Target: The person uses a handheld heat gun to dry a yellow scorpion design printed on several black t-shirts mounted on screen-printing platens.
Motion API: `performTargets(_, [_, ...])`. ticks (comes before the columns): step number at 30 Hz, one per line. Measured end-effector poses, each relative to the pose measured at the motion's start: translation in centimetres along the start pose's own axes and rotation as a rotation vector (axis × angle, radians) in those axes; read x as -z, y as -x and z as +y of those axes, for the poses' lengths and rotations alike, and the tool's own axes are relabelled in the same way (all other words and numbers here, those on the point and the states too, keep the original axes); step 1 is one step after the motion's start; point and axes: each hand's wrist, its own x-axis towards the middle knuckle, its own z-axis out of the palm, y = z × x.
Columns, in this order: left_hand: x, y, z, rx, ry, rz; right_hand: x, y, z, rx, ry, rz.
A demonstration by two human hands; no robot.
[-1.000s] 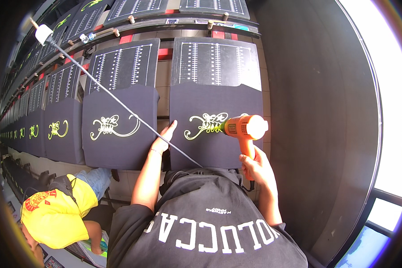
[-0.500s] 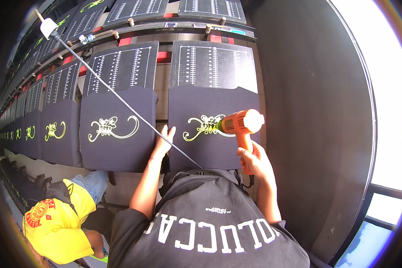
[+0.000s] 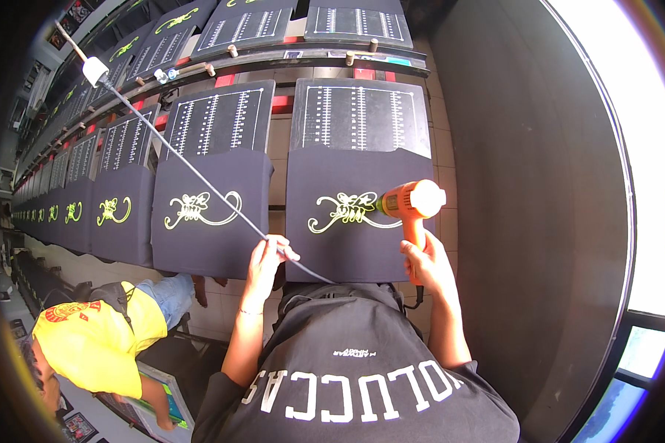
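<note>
My right hand [image 3: 430,264] is wrapped round the handle of an orange heat gun [image 3: 414,203]. Its nozzle points left, just over a yellow-green and white printed motif [image 3: 346,208] on dark fabric [image 3: 347,251]. The fabric covers the lower part of a black board marked with white scales. Left of that board's near edge, my left hand [image 3: 264,267] has its fingers bent round a grey cable [image 3: 192,168]. The cable slants from a white connector [image 3: 96,71] at the upper left down to my waist. A black cord hangs below the heat gun's handle.
More fabric-covered boards [image 3: 210,173] with the same motif run leftward in a long row. Behind them lies a dark rail [image 3: 310,59] with pegs, and a second row. A dark wall [image 3: 524,184] rises on the right. At lower left, a person in a yellow shirt [image 3: 100,347] handles a frame.
My left hand has come back toward me, from the board's edge to the grey cable. The heat gun has stayed over the motif. The person in yellow has leaned farther down, and a frame shows.
</note>
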Motion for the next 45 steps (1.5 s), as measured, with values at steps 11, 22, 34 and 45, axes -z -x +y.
performTargets(11, [4.0,4.3,-1.1,0.164,-0.348,0.134,0.4,-0.9,0.3,0.051,-0.092,-0.089])
performTargets(22, [11.4,2.4,-0.5,0.324,-0.81,-0.044,-3.9,-1.9,-0.5,0.065,-0.064,0.138])
performTargets(34, [16.5,-0.3,3.1,0.371,-1.058,-0.471,-7.8,-1.6,-2.3,0.01,-0.037,0.331])
performTargets(45, [7.6,-5.3,9.1,0.092,-1.02,-0.429,-8.6,-1.9,-2.2,0.005,-0.137,0.311])
